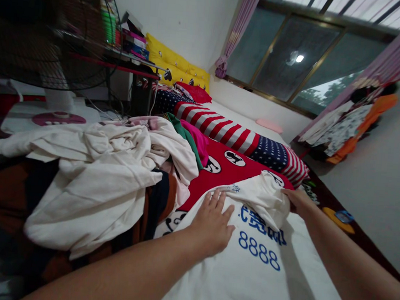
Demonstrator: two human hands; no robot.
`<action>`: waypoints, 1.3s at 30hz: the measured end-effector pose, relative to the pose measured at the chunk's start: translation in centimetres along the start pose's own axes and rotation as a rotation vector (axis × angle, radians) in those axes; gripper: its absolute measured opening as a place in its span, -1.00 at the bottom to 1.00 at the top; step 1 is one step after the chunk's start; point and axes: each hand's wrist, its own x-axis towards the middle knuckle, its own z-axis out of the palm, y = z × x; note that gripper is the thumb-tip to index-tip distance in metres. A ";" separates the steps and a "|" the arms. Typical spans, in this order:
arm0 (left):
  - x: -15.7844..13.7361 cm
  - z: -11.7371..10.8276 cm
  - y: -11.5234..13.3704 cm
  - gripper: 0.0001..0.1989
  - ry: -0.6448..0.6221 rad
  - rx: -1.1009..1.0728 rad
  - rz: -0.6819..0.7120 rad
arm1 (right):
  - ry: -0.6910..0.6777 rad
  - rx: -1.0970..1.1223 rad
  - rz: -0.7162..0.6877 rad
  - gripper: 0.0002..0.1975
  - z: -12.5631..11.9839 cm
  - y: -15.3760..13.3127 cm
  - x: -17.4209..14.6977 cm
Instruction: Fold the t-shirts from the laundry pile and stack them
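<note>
White garment (244,285) with blue lettering, laid out over a red cover (197,185) beneath two bare hands.
The left hand (212,227) lies palm down on the garment's left part, its fingers spread, just left of the blue characters and the number 8888; the right hand (293,200) is at the far right edge, against the bunched far end of the cloth, and its fingers are too hidden to tell whether they pinch it. Left of the garment sits a rumpled heap of white clothes (114,180), with green cloth (183,137) and magenta cloth (198,143) showing at its far side. A fan (60,95) stands behind the heap. Farther off, a cover with stars and stripes (219,126) drapes along a bed below the window (300,56), and clothes hang (354,127) at the right wall.
</note>
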 end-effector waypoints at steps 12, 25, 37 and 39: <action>-0.1 -0.7 -0.5 -0.12 -0.022 -0.131 -0.065 | -0.243 0.222 -0.308 -0.52 6.0 -8.1 -0.6; -0.1 -0.7 -0.4 -0.24 -0.012 -0.128 -0.015 | 0.000 -0.385 0.002 -0.53 5.1 -1.3 -2.2; -0.3 -0.9 -0.5 -0.42 0.043 -0.157 0.073 | 0.107 -0.305 0.036 -0.24 4.8 -1.8 -5.1; -0.2 -1.1 -0.4 -0.49 0.096 -0.145 0.090 | 0.118 -0.302 0.042 -0.20 4.5 -1.7 -6.5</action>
